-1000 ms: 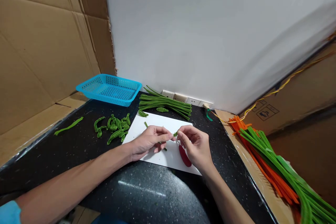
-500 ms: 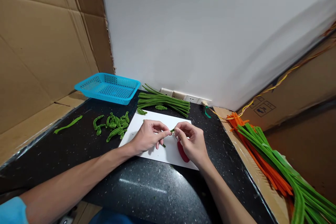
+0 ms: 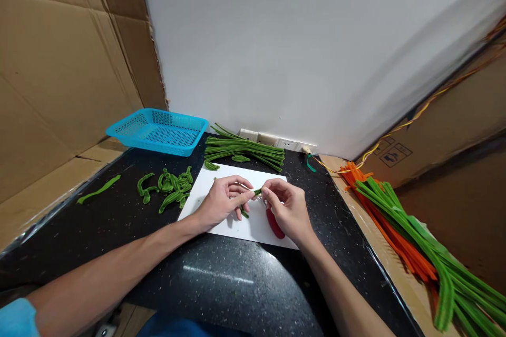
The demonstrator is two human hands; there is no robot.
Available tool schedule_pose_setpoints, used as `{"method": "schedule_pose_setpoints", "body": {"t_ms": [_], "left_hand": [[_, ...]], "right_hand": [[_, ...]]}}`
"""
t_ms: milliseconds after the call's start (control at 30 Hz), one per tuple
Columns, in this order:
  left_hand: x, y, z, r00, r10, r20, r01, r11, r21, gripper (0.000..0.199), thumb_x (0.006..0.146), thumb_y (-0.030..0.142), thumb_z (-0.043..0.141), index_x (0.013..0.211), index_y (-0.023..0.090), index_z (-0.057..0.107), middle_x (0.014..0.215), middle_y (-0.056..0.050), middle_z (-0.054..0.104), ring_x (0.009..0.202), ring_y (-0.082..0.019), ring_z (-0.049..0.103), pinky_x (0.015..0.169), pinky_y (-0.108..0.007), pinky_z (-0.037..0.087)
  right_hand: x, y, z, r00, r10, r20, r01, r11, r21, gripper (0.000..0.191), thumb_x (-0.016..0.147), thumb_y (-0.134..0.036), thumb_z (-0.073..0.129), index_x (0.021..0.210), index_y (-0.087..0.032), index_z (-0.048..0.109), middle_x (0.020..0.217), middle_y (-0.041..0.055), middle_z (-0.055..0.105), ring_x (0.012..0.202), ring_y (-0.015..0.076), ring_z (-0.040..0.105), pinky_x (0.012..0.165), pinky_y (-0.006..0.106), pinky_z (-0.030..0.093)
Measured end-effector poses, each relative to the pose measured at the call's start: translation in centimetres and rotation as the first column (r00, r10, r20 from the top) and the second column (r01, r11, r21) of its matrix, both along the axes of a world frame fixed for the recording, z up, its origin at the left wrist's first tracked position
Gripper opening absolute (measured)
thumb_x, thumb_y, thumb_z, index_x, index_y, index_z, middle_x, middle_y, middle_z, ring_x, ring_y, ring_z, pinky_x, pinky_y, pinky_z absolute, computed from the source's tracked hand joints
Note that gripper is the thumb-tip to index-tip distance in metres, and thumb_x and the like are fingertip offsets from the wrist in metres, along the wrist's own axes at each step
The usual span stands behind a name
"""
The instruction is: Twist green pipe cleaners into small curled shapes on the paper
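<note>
The left hand (image 3: 227, 202) and the right hand (image 3: 288, 210) meet above a white sheet (image 3: 253, 230) on a black speckled desk (image 3: 221, 284), and between them is a short green piece (image 3: 258, 191), pinched at its left end by the left thumb and fingertips and at its right end by the right thumb and fingertips. The other fingers of both hands are loosely curled. Just below the left fingers shows another green stem (image 3: 244, 213), mostly hidden by that hand; whether the fingers touch it I cannot tell. Beside the right hand, and partly covered by it, is a red handle (image 3: 274, 225) over the sheet; what tool it belongs to is hidden. A small green loop (image 3: 211, 166) is at the far left corner of the sheet, and a second loop (image 3: 240, 158) is in front of a bundle of dark green stems (image 3: 245, 148) stretched along the back of the desk. Left of the sheet is a loose pile of looped green pieces (image 3: 169, 183), and farther left, well apart, a flat green strip (image 3: 98, 189). A blue basket (image 3: 169, 134) with a mesh bottom stands at the back left, near the cardboard (image 3: 59, 89). Behind the bundle, sockets (image 3: 288, 144) run along the foot of the white wall (image 3: 276, 52), with a yellow cord (image 3: 369, 155) leading off to the right. On the right edge, bright green stems (image 3: 411, 231) lie partly over orange stems (image 3: 395, 239). A light blue sleeve (image 3: 18, 318) shows on the left arm.
</note>
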State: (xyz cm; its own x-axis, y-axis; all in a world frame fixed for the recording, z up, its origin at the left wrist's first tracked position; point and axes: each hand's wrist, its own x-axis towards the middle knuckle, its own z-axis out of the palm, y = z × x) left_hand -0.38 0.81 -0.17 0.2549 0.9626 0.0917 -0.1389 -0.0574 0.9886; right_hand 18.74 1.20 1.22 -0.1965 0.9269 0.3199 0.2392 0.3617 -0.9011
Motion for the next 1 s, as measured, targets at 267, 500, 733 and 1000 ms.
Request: {"method": "schedule_pose_setpoints", "body": {"t_ms": [267, 500, 733, 1000], "left_hand": [[0.2, -0.8, -0.3, 0.955, -0.006, -0.298, 0.034, 0.995, 0.089, 0.034, 0.094, 0.045, 0.064, 0.095, 0.012, 0.072, 0.071, -0.004, 0.067, 0.055, -0.013, 0.061, 0.041, -0.02, 0.047], [-0.2, -0.6, -1.1, 0.805, 0.283, -0.522, 0.04, 0.851, 0.523, 0.02, 0.101, 0.028, 0.058, 0.094, 0.015, 0.072, 0.081, -0.005, 0.071, 0.072, -0.016, 0.065, 0.066, -0.026, 0.052], [-1.2, -0.4, -1.8, 0.527, 0.491, -0.693, 0.308, 0.65, 0.695, 0.03, 0.108, 0.024, 0.042, 0.095, 0.015, 0.068, 0.076, -0.006, 0.064, 0.068, -0.018, 0.061, 0.061, -0.028, 0.044], [-1.2, -0.7, -0.9, 0.348, 0.546, -0.762, 0.428, 0.631, 0.647, 0.028, 0.107, 0.017, 0.041, 0.09, 0.015, 0.063, 0.078, -0.005, 0.065, 0.068, -0.019, 0.063, 0.057, -0.027, 0.041]], "right_hand": [[0.0, 0.1, -0.6, 1.0, -0.008, -0.007, 0.008, 0.999, -0.039, 0.023, 0.092, -0.039, 0.067, 0.082, -0.018, 0.069, 0.073, 0.0038, 0.067, 0.06, 0.0141, 0.056, 0.055, 0.025, 0.042], [-0.3, 0.2, -0.4, 0.998, -0.008, -0.06, -0.002, 0.987, -0.159, 0.029, 0.087, -0.044, 0.071, 0.08, -0.017, 0.067, 0.068, 0.0021, 0.064, 0.051, 0.0115, 0.049, 0.051, 0.025, 0.041], [-0.3, 0.5, -0.9, 0.999, -0.013, -0.049, 0.001, 0.975, -0.223, 0.029, 0.084, -0.044, 0.071, 0.075, -0.016, 0.066, 0.064, 0.0015, 0.062, 0.051, 0.0118, 0.049, 0.051, 0.025, 0.039], [-0.3, 0.5, -0.9, 0.999, -0.033, 0.012, 0.035, 0.978, -0.205, 0.026, 0.084, -0.041, 0.068, 0.075, -0.016, 0.067, 0.065, 0.0029, 0.065, 0.057, 0.0145, 0.055, 0.056, 0.027, 0.042]]}}
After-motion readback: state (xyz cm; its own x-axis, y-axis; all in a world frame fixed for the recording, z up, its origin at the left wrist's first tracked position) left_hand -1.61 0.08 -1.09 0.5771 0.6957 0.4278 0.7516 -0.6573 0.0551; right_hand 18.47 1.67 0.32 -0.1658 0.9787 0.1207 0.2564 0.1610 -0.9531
